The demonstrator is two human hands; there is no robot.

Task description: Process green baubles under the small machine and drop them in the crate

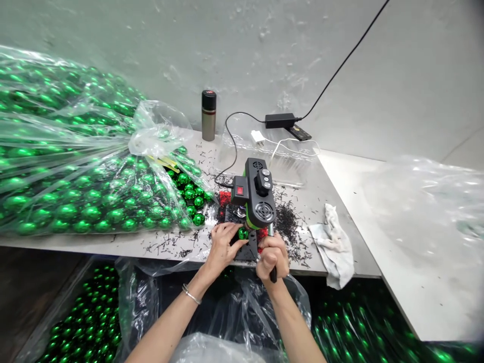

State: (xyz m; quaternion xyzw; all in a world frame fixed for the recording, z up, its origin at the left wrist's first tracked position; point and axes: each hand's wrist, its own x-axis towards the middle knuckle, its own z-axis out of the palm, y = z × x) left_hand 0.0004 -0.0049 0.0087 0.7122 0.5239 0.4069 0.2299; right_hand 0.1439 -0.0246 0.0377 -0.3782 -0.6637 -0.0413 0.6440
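Glossy green, a small round ball (243,233) sits at the base of the black-and-green boxy machine (260,194), pinched between thumb and forefinger of the left hand (222,245), whose forearm slants in from the lower left. The right hand (274,256) curls its fingers around a black-gripped metal lever (274,275). Thin black shreds (288,222) litter the pale grey tabletop (365,264); behind rises a greyish, blotchy wall (159,45), and leftward bulges a clear plastic bag of green balls (75,196).
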